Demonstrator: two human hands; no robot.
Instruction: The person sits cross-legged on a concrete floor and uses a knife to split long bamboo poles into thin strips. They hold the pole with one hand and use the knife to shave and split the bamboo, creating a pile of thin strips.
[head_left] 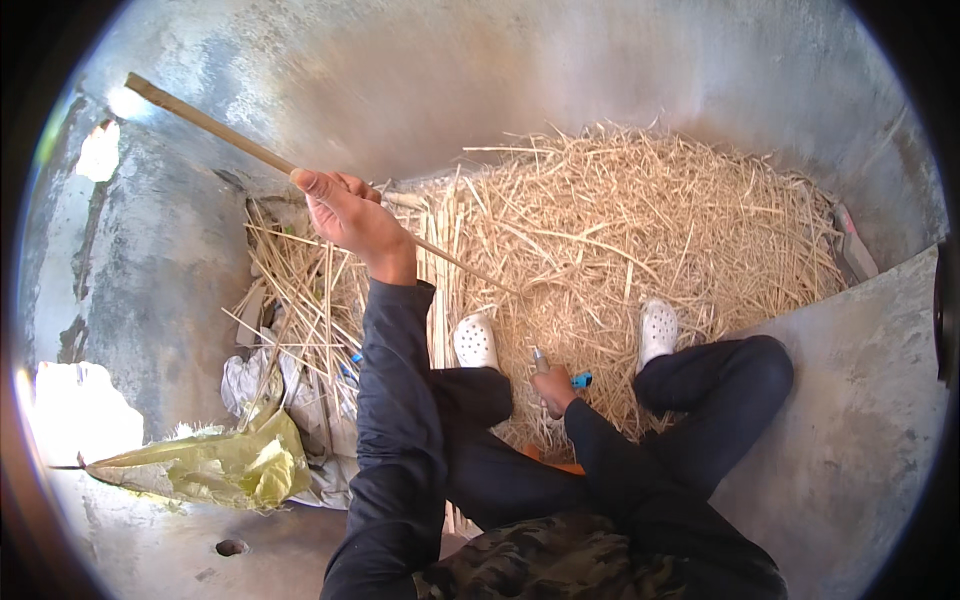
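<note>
My raised left hand point(355, 220) is closed around a long, thin bamboo strip point(210, 125). The strip slants from the upper left, passes through my fingers and runs down toward the shavings between my feet. Low in the middle, my right hand point(553, 390) grips a small tool with a grey metal end point(540, 358); its exact kind is hard to make out. Right beside that hand shows a small blue object point(582, 380), and I cannot tell whether it belongs to the tool.
A deep heap of pale shavings point(640, 220) spreads against the grey wall point(620, 70). Split strips point(440, 260) lie left of my white clogs point(475, 342). A yellow-green sack point(230, 460) sits at the lower left, and a flat slab point(853, 245) leans at the right.
</note>
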